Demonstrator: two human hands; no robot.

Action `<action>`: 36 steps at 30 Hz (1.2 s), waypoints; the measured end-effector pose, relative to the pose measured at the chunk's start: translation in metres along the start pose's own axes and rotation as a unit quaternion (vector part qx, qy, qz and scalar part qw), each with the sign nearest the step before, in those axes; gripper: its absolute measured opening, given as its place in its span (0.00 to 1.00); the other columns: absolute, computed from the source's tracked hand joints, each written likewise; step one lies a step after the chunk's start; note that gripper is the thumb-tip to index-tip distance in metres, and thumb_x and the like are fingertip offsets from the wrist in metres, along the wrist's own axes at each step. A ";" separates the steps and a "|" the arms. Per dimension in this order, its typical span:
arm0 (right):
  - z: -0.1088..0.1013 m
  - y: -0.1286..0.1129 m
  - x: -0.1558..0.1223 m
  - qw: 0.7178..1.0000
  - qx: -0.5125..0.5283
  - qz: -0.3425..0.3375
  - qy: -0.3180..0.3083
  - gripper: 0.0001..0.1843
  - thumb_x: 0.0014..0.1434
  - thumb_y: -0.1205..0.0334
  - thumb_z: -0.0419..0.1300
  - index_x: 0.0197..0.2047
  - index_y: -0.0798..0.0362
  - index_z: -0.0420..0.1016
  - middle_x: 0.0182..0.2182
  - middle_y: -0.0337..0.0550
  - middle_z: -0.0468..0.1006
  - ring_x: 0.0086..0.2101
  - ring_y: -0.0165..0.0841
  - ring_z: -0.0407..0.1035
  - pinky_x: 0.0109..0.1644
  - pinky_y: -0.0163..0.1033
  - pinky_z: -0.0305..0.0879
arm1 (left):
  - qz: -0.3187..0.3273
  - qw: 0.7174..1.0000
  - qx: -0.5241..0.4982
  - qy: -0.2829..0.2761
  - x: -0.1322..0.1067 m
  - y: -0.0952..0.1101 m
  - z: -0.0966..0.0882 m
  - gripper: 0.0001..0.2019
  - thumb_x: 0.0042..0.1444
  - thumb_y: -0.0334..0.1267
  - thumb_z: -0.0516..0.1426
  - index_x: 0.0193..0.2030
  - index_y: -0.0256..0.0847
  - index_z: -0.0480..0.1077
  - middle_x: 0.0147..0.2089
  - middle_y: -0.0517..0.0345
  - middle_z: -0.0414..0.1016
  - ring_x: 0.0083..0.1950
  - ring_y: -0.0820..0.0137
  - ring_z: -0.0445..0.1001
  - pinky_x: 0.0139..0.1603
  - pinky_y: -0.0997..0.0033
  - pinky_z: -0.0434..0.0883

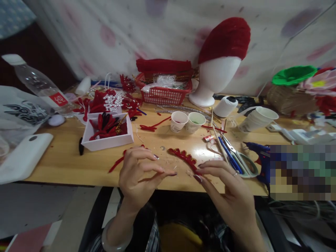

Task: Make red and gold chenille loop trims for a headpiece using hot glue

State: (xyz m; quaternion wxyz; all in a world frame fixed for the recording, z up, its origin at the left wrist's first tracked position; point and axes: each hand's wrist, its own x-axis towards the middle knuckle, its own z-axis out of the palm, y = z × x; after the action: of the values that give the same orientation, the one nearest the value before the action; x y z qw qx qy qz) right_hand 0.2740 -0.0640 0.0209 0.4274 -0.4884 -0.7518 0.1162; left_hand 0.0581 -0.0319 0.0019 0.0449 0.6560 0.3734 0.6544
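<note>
My left hand (140, 171) is raised over the table's front edge, thumb and forefinger pinched together on something too small to make out. My right hand (223, 185) reaches in from the right, its fingertips closed on the lower end of a curved red fuzzy trim piece (183, 156) with gold dots. That piece arcs up and left across the wooden table (65, 157). A loose red pipe cleaner (117, 164) lies just left of my left hand.
A white box of red pieces (106, 131), two paper cups (186, 121), a red basket (164, 94), a foam head in a red hat (219, 75), scissors (240, 159), a blue glue gun (258, 150), a thread spool (225, 106), stacked cups (258, 118), and a plastic bottle (39, 84).
</note>
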 end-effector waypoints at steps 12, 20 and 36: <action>0.002 0.037 -0.016 0.983 -0.107 0.116 -0.089 0.09 0.66 0.58 0.58 0.47 0.50 0.74 0.45 0.50 0.77 0.44 0.44 0.76 0.46 0.50 0.73 | 0.028 0.997 -0.007 -0.078 -0.008 0.006 0.003 0.08 0.59 0.28 0.62 0.40 0.46 0.79 0.38 0.59 0.84 0.36 0.66 0.79 0.52 0.55 0.71; 0.008 0.046 -0.021 0.969 -0.127 0.181 -0.113 0.06 0.64 0.60 0.57 0.36 0.51 0.73 0.35 0.48 0.77 0.38 0.44 0.72 0.42 0.49 0.68 | -0.106 0.982 -0.034 -0.150 -0.013 -0.003 -0.002 0.17 0.64 0.31 0.57 0.22 0.42 0.66 0.18 0.64 0.69 0.23 0.73 0.69 0.31 0.70 0.67; 0.014 0.005 0.002 0.972 0.125 0.197 0.028 0.06 0.63 0.59 0.61 0.34 0.50 0.76 0.28 0.38 0.79 0.30 0.31 0.74 0.35 0.36 0.71 | -0.539 0.768 -0.282 -0.201 -0.028 0.021 0.051 0.18 0.57 0.54 0.62 0.40 0.41 0.70 0.26 0.62 0.73 0.23 0.73 0.72 0.23 0.74 0.74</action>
State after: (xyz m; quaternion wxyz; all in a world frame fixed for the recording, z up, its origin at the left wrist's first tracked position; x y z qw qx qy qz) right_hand 0.2657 -0.0567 0.0102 0.4746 -0.5725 -0.6081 0.2778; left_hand 0.1165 -0.0406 -0.0169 0.6471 0.4217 0.4463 0.4519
